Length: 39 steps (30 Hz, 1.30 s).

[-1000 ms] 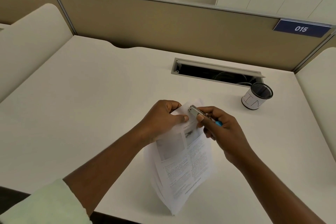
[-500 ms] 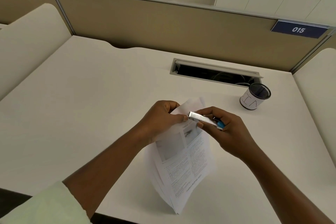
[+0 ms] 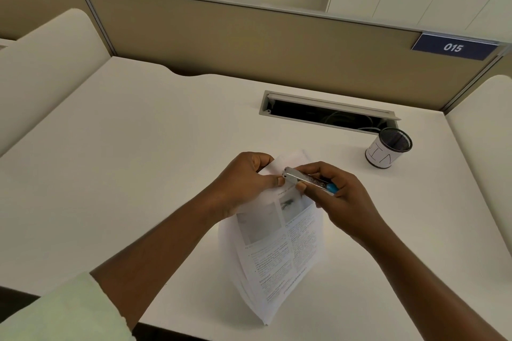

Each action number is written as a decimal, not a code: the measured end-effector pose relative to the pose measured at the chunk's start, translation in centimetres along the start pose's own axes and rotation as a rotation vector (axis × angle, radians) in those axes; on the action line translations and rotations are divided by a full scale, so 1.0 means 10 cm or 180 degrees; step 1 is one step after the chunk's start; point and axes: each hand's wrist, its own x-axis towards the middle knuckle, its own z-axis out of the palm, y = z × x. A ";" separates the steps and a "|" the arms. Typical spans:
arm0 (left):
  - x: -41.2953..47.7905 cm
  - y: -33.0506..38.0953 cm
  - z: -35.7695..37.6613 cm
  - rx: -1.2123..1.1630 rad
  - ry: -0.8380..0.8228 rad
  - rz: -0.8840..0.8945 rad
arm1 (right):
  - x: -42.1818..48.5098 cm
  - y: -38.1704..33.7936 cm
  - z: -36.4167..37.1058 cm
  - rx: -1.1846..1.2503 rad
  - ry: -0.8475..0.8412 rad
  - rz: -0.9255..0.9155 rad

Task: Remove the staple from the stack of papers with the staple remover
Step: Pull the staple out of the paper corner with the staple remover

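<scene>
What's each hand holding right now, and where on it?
Left hand pinches the stack of papers at its top corner. Right hand grips the staple remover by its rear, blue-ended half, metal tip at that corner.

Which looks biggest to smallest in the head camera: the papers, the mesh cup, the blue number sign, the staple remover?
1. stack of papers, clearly largest.
2. blue number sign.
3. mesh cup and staple remover: unsure, since they look similar and the remover sits nearer the camera, partly hidden by the right hand.
</scene>
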 end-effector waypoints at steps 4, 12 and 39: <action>-0.01 -0.01 -0.01 0.0008 0.0019 0.0100 | 0.01 -0.02 0.00 0.0756 -0.0014 0.0415; -0.05 -0.08 -0.02 0.0281 0.0027 0.0170 | 0.14 -0.07 -0.14 0.2608 -0.0127 0.1397; -0.09 -0.04 -0.01 -0.0463 0.0197 -0.0242 | -0.24 0.01 0.16 -0.0921 0.0322 -0.0457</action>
